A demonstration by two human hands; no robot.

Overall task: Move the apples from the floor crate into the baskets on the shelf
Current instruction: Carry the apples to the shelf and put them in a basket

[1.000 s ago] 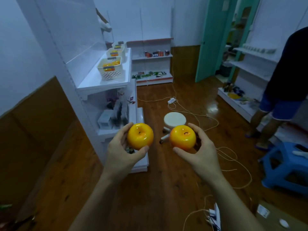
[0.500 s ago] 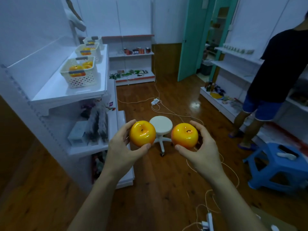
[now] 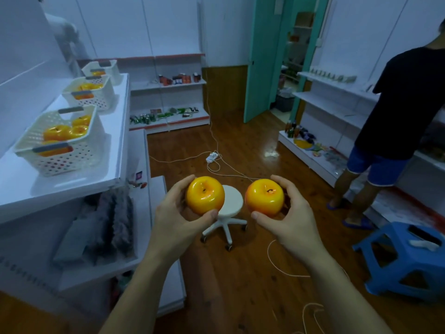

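The wooden floor (image 3: 240, 145) runs open down the middle of the room toward a teal door (image 3: 260, 56). It is hemmed by a white shelf unit (image 3: 72, 189) along the left and by white wall shelving (image 3: 332, 102) along the right. The unit's top board ends in a front edge to the left of the hands, with bare board around the baskets.

A second person (image 3: 409, 104) in a dark shirt stands at the wall shelving, near a blue stool (image 3: 409, 268) at the lower right. A white swivel stool (image 3: 231, 201) stands on the floor straight ahead, seen between and below the two hands. A thin cable (image 3: 216, 165) loops over the boards beyond it and past the right forearm.

Three perforated baskets stand in a row on the top board, each apart from the next. The nearest basket (image 3: 72, 160) holds several stored apples (image 3: 57, 132), the middle basket (image 3: 101, 100) holds some too, and orange shows inside the far basket (image 3: 115, 71).

The left hand (image 3: 178, 220) curls thumb and fingers round the left apple (image 3: 205, 195). The right hand (image 3: 291, 218) grips the right apple (image 3: 265, 197) likewise. Both fruits are held stem-up in the air, side by side but apart, right of and lower than the shelf edge.
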